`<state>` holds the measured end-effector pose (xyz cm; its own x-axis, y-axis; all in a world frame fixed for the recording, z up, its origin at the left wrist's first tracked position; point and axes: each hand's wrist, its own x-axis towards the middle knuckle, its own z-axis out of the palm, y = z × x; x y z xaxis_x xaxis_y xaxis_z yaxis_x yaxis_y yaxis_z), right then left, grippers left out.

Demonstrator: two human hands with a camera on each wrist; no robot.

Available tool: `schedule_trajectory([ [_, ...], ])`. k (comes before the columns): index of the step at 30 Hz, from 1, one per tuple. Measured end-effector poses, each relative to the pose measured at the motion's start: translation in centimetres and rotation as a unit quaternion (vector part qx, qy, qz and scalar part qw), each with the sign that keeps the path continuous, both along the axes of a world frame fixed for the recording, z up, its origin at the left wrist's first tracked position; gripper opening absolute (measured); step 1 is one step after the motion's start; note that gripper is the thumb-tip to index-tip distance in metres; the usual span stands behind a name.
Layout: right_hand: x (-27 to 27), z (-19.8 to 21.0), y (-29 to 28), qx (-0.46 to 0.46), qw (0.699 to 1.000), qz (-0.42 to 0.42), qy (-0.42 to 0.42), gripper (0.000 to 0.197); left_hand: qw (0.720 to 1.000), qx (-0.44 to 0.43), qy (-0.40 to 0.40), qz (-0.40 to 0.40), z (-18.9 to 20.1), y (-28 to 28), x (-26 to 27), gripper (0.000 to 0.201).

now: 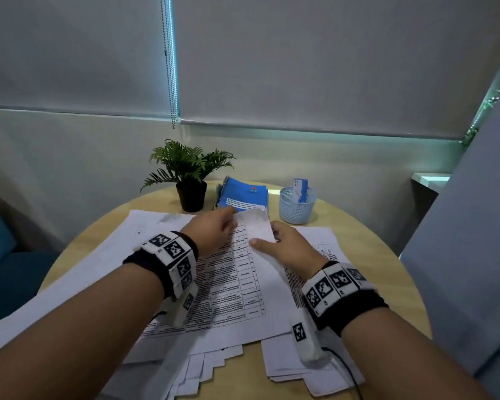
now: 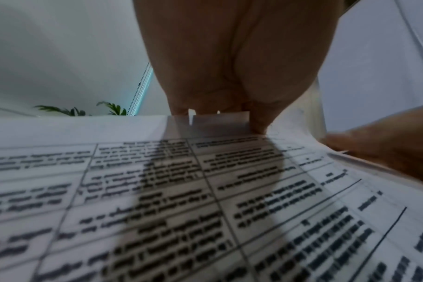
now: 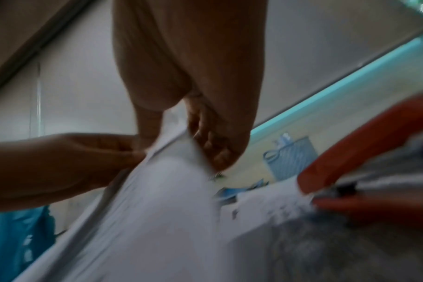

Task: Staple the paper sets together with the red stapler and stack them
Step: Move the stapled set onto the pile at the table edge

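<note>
1. Nearest the viewer, loose fanned white paper sheets are spread over the near edge of the round light-wood counter, with a second white pile beside them on the right.
2. Black wrist straps with white coded marker blocks are worn on both forearms.
3. A printed white paper set with ruled tables of black text is laid across the middle of the counter, its far right part lifted and curled.
4. That lifted part is pinched near its far corner by the left hand, whose fingers are curled onto the sheet's edge.
5. The same curled sheet is gripped by the right hand: the thumb is laid on top and the fingers are curled beneath.
6. The red stapler is seen only in the right wrist view, blurred, resting on papers just to the right of the right hand.
7. Farther back are found a blue spiral notebook, a pale blue mesh plastic cup and a green fern in a black pot.
8. Behind the counter, grey roller blinds are hung with a bead chain.
</note>
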<state>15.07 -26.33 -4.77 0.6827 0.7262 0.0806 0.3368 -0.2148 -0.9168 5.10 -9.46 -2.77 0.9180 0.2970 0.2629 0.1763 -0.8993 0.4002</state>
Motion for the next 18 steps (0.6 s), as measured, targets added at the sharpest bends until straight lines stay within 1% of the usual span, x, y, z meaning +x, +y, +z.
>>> schedule_trajectory([
  [2, 1.3, 0.4, -1.2, -0.037, 0.999, -0.019, 0.013, 0.046, 1.0, 0.001, 0.011, 0.0, -0.6, 0.2, 0.2, 0.017],
  [3, 2.1, 0.5, -1.8, -0.067, 0.997, -0.038, 0.005, 0.049, 1.0, 0.002, 0.015, 0.002, -0.8, 0.2, 0.3, 0.012],
  [4, 3.0, 0.6, -2.4, -0.113, 0.991, -0.064, -0.02, 0.052, 1.0, 0.001, 0.018, 0.005, -1.0, 0.4, 0.5, 0.007],
  [5, 3.9, 0.6, -3.0, -0.173, 0.979, -0.09, -0.06, 0.055, 1.0, -0.002, 0.022, 0.009, -1.2, 0.4, 0.6, 0.006],
  [6, 4.6, 0.4, -3.5, -0.238, 0.959, -0.11, -0.104, 0.059, 1.0, -0.003, 0.027, 0.014, -1.3, 0.5, 0.7, 0.011],
  [7, 5.0, 0.4, -3.9, -0.298, 0.937, -0.12, -0.137, 0.062, 0.999, -0.004, 0.037, 0.02, -1.3, 0.5, 0.8, 0.016],
  [8, 5.3, 0.3, -4.1, -0.347, 0.918, -0.119, -0.151, 0.064, 0.999, -0.004, 0.042, 0.025, -1.4, 0.5, 0.9, 0.021],
  [9, 5.3, 0.2, -4.2, -0.387, 0.903, -0.104, -0.155, 0.062, 0.998, -0.004, 0.05, 0.029, -1.5, 0.5, 1.0, 0.024],
  [11, 4.8, 0.2, -4.1, -0.456, 0.872, -0.042, -0.175, 0.049, 0.997, -0.007, 0.062, 0.034, -1.8, 0.4, 1.1, 0.026],
  [12, 4.5, 0.2, -4.0, -0.476, 0.858, -0.017, -0.193, 0.042, 0.997, -0.009, 0.067, 0.035, -1.9, 0.4, 1.2, 0.026],
  [14, 4.1, 0.1, -3.8, -0.495, 0.839, -0.005, -0.227, 0.035, 0.997, -0.01, 0.074, 0.035, -2.0, 0.4, 1.3, 0.023],
  [16, 3.9, 0.0, -3.8, -0.509, 0.823, -0.009, -0.25, 0.035, 0.997, -0.011, 0.075, 0.035, -2.0, 0.4, 1.4, 0.024],
  [18, 3.6, 0.1, -3.9, -0.518, 0.816, -0.012, -0.255, 0.035, 0.997, -0.014, 0.074, 0.037, -1.9, 0.4, 1.3, 0.025],
])
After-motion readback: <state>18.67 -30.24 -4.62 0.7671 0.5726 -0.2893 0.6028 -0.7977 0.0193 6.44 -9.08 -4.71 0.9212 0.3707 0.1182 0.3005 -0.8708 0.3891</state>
